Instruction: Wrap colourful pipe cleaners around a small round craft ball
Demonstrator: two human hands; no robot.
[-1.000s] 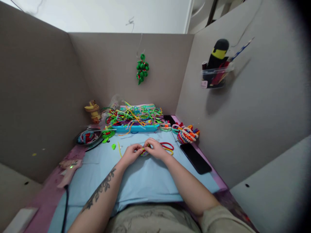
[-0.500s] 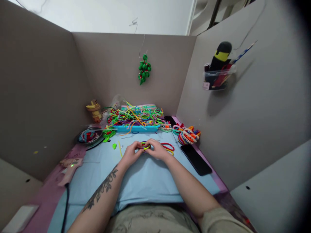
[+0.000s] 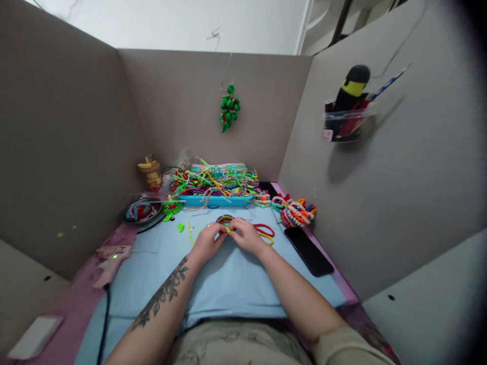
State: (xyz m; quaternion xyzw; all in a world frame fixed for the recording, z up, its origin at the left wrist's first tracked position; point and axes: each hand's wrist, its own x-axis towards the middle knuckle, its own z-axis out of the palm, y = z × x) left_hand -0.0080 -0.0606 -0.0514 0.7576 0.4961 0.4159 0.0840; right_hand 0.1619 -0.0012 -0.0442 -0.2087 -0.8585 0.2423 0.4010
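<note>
Both hands meet over the middle of the blue-covered table (image 3: 228, 284), pinching a ring of braided multicoloured cord (image 3: 225, 218). My left hand (image 3: 209, 240) has its fingertips closed on the ring's near left side. Opposite it, my right hand (image 3: 245, 235) pinches the near right side, where a yellow strand shows. The fingers hide the ring's near edge. Just right of my right hand lie a red cord loop (image 3: 266, 229) and a yellow cord loop (image 3: 269, 240). A yellow strand (image 3: 189, 233) and a green piece (image 3: 180, 228) lie left of my left hand.
A blue tray (image 3: 216, 201) heaped with coloured cords stands at the back. A phone (image 3: 309, 251) and braided pieces (image 3: 297, 214) lie right. To the left are a pink glue gun (image 3: 113, 263) with a black cable and a round dish (image 3: 142, 212). Grey partitions enclose three sides.
The ring now shows more of its far arc beyond my fingers, and my fingertips have drawn together at its near edge. The whole view has shifted slightly.
</note>
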